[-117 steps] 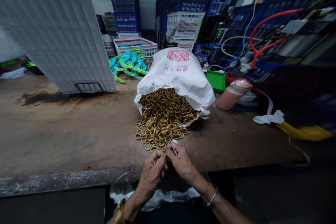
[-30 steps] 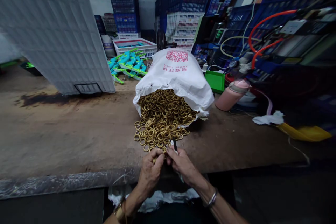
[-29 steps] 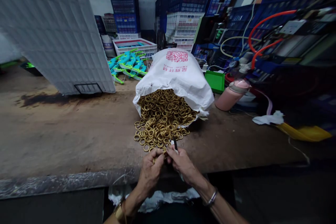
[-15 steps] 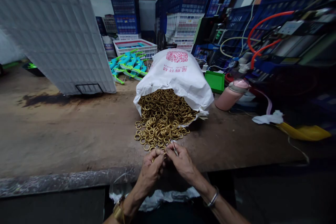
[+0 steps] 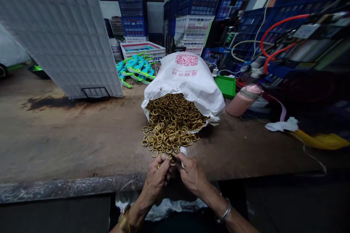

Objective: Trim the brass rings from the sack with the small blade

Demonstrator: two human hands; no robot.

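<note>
Near the table's front edge, my left hand (image 5: 158,174) is closed in a pinch on a gold ring (image 5: 159,166), mostly hidden by the fingers. My right hand (image 5: 191,174) is closed around a small knife-like tool (image 5: 175,158), its dark thin tip directed left at the left fingertips. Whether the tip touches the ring I cannot tell. Just beyond both hands lies a heap of gold rings (image 5: 171,134), spilling from the open mouth of a white woven sack (image 5: 191,80) with red print.
Turquoise and green toy bows (image 5: 136,69) lie behind the sack at left, beside a tall grey ribbed panel (image 5: 71,36). To the right stand a green tray (image 5: 225,86), a pink bottle (image 5: 243,100) and a machine with orange hoses (image 5: 276,56). Stacked crates (image 5: 194,27) fill the back.
My right hand has turned the tool from upright to pointing left, toward the left fingertips. The left hand keeps its pinch. The whole view has shifted slightly.
</note>
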